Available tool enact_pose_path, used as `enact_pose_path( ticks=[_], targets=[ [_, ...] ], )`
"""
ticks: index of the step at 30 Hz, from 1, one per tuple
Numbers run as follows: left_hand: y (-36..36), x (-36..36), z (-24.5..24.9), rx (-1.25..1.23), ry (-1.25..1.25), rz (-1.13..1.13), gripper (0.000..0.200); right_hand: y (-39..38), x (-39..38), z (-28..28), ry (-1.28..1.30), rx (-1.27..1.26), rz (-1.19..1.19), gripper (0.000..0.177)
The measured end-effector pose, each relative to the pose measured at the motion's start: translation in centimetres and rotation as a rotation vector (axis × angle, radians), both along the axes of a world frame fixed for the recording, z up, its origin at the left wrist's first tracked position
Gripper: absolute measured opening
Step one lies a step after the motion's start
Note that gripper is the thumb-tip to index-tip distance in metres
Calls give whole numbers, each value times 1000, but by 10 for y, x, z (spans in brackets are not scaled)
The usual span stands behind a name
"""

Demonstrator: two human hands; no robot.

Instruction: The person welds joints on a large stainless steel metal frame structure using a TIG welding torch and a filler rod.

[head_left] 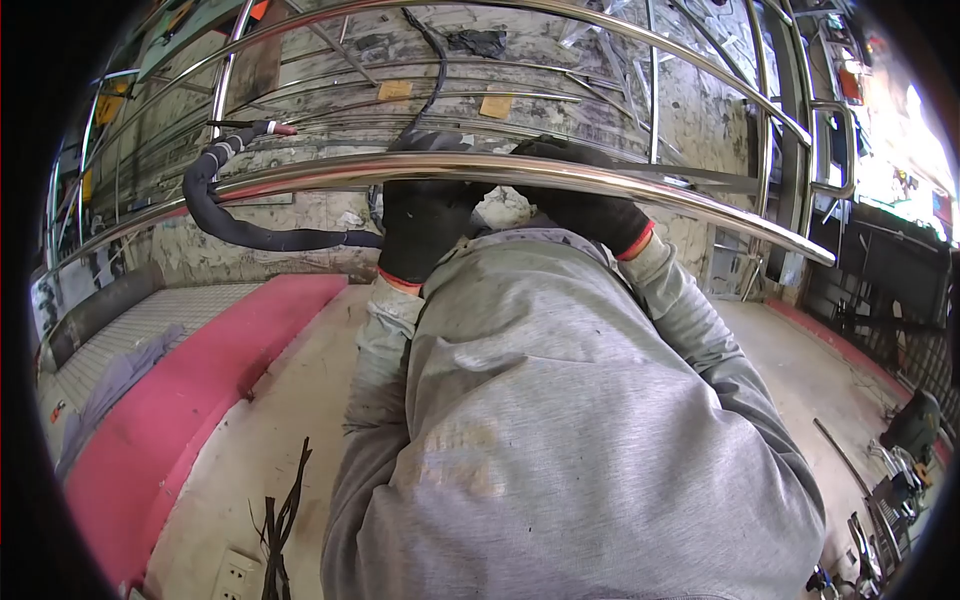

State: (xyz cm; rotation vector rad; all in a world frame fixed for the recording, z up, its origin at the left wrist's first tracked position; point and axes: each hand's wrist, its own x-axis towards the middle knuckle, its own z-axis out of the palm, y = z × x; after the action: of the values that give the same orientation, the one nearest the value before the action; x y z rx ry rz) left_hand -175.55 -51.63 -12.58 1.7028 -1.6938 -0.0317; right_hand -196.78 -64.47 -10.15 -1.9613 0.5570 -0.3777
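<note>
A polished metal tube (480,168) of a frame crosses the view in front of both my hands. My left hand (428,220), in a black glove with a red cuff, lies behind and below it, parts of the glove showing above and below. My right hand (590,200), gloved alike, reaches behind the same tube farther right. The tube hides most of the fingers, so I cannot make out what they hold. A torch-like tool (262,130) with a pinkish tip rests over the frame at left. Its black sleeved cable (265,238) loops down towards my left wrist.
More shiny rails (690,62) of the frame extend above and to the sides. A stained work surface (330,70) lies beneath them, with thin rods on it. At left is a pink strip (200,400); tools (880,520) cluster at lower right. Dark strips (285,510) stand near a socket (237,577).
</note>
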Motion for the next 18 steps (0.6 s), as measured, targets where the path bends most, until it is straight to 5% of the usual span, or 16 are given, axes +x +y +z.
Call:
enact_pose_path(
  ticks=[6, 16, 18],
  targets=[
    [1, 1, -3, -13, -1, -21, 28, 13, 19, 12, 4, -294, -37, 24],
    [8, 3, 8, 87, 85, -5, 32, 17, 20, -12, 9, -275, -28, 27],
    [5, 8, 9, -65, -48, 67, 31, 19, 20, -7, 98, -266, -8, 26]
  ],
)
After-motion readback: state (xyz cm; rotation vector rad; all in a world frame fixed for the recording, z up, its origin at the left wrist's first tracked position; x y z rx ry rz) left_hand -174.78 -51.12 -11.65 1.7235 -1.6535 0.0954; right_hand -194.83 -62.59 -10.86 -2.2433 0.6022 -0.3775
